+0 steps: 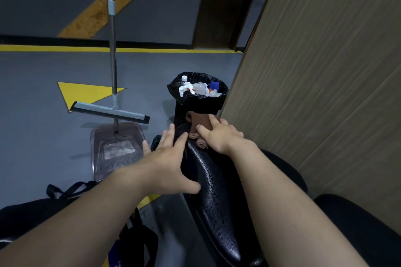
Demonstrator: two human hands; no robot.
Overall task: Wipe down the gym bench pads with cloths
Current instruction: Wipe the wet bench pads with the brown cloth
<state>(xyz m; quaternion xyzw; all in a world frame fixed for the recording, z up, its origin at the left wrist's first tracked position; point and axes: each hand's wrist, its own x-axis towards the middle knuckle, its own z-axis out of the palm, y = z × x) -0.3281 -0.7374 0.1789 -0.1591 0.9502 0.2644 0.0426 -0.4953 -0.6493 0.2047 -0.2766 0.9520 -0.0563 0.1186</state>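
Right-hand fingers [213,122] spread and pressed flat on a crumpled brown cloth [200,125], pinning it against the far end of the long black textured-vinyl bench [214,193] pad; not clenched around it. Right hand [219,134] palm-down on top of cloth. Left-hand fingers [168,136] extended, released, gripping nothing; left hand [167,165] resting against the pad's left edge, thumb on the vinyl. Both bare forearms reaching forward along the pad. Just beyond the cloth, a round bin lined with a black plastic bag [197,93], holding white tissues and a plastic bottle. To the left on the grey floor [43,128], a grey long-handled squeegee [110,111] standing just behind a translucent smoky dustpan [117,147]. Wood-grain panel [325,71] close along the right.
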